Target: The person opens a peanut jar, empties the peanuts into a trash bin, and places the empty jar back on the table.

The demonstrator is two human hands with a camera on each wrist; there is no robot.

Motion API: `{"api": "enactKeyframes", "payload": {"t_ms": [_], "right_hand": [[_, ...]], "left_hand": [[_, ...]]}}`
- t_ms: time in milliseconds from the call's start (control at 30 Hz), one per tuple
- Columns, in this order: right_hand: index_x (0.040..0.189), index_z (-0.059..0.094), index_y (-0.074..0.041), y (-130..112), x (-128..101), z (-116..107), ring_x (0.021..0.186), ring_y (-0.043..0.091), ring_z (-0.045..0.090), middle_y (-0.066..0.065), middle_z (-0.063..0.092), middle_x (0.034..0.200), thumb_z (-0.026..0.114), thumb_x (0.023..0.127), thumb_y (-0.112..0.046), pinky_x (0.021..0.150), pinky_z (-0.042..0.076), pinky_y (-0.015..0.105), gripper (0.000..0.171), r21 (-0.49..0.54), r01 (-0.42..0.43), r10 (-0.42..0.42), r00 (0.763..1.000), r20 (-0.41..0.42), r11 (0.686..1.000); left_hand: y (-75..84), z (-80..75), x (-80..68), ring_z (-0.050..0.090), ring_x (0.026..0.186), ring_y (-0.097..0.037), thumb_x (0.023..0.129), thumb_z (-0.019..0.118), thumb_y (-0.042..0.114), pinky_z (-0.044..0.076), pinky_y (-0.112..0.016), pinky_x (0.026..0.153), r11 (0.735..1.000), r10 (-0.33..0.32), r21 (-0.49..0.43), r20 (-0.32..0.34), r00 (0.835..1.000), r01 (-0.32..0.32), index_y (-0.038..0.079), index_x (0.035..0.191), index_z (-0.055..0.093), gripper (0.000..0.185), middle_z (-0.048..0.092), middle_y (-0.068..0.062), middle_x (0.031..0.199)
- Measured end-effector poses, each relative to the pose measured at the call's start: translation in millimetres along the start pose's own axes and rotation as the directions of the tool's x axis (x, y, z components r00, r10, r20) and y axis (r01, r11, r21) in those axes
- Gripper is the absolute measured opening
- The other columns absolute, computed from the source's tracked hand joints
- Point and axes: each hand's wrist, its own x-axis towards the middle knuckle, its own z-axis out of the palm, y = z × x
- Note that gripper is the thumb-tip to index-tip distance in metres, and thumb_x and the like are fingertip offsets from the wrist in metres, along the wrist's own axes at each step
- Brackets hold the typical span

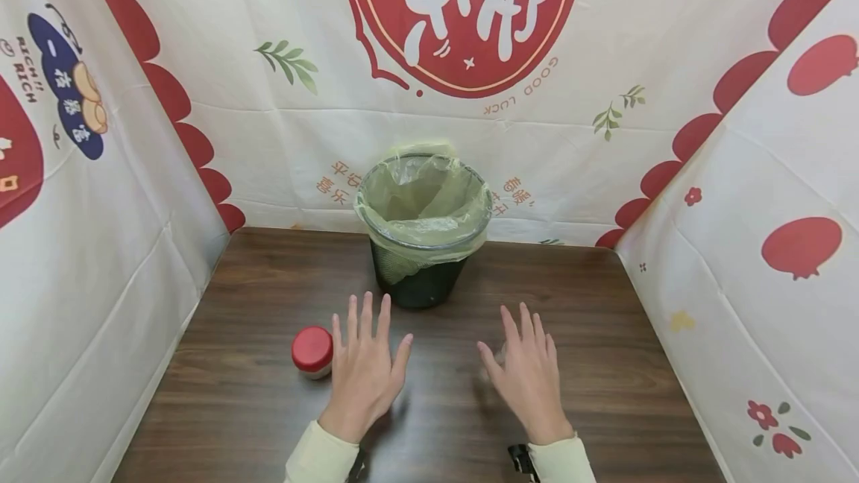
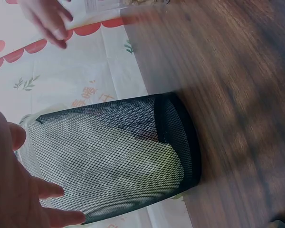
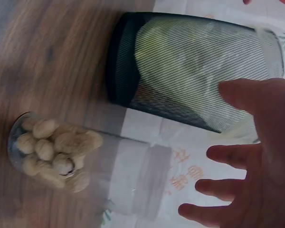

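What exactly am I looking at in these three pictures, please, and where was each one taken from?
No machine here: a person works with two bare hands. One picture comes from a camera on the head; the other two come from cameras on the wrists, so they look tilted. On the dark wooden table stands a black mesh bin lined with a green bag. Beside the left hand stands a clear jar with a red lid; the right wrist view shows peanuts inside. The right hand is spread open too. Neither hand holds anything.

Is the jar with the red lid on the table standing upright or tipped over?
Upright. In the head view the jar stands on the table with its red lid facing up, beside the left hand.
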Motion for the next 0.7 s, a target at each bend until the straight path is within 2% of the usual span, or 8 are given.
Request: {"api": "enactKeyframes", "payload": {"t_ms": [200,367,533,700], "right_hand": [[0.151,0.058,0.000,8.8,-6.5,5.5,0.139,0.060,0.053,0.036,0.052,0.156,0.081,0.096,-0.029,0.108,0.047,0.075,0.066,-0.021,-0.011,0.011,1.000,-0.005,1.000],[0.145,0.063,0.000,10.4,-10.9,5.7,0.127,0.056,0.062,0.034,0.060,0.147,0.079,0.097,-0.018,0.097,0.054,0.072,0.054,-0.009,-0.050,0.050,0.998,0.041,0.999],[0.142,0.065,-0.001,11.2,-12.6,5.2,0.120,0.052,0.066,0.031,0.063,0.142,0.079,0.094,-0.009,0.082,0.060,0.067,0.050,-0.003,-0.066,0.066,0.996,0.056,0.998],[0.138,0.067,0.000,11.2,-11.9,2.3,0.119,0.050,0.065,0.030,0.065,0.138,0.080,0.091,-0.003,0.072,0.062,0.064,0.049,0.008,-0.071,0.071,0.996,0.063,0.997]], "left_hand": [[0.2,1.1,-0.7,0.023,0.164,-0.048,0.109,0.053,0.052,0.019,-0.073,0.129,1.000,-0.001,0.000,-0.006,1.000,0.001,0.010,0.169,0.036,0.075,0.036,-0.024,0.172],[0.0,1.2,-0.9,0.025,0.164,-0.048,0.108,0.054,0.051,0.019,-0.073,0.129,1.000,-0.003,-0.002,-0.010,1.000,0.003,0.010,0.168,0.036,0.075,0.036,-0.024,0.172],[-0.5,1.1,-1.0,0.024,0.164,-0.047,0.109,0.053,0.051,0.017,-0.073,0.129,1.000,-0.007,-0.008,-0.004,1.000,0.007,0.010,0.169,0.036,0.075,0.036,-0.024,0.173],[-1.3,0.9,-0.3,0.024,0.164,-0.047,0.109,0.053,0.051,0.018,-0.073,0.129,1.000,-0.005,-0.006,-0.010,1.000,0.005,0.009,0.168,0.036,0.075,0.036,-0.024,0.173]]}}
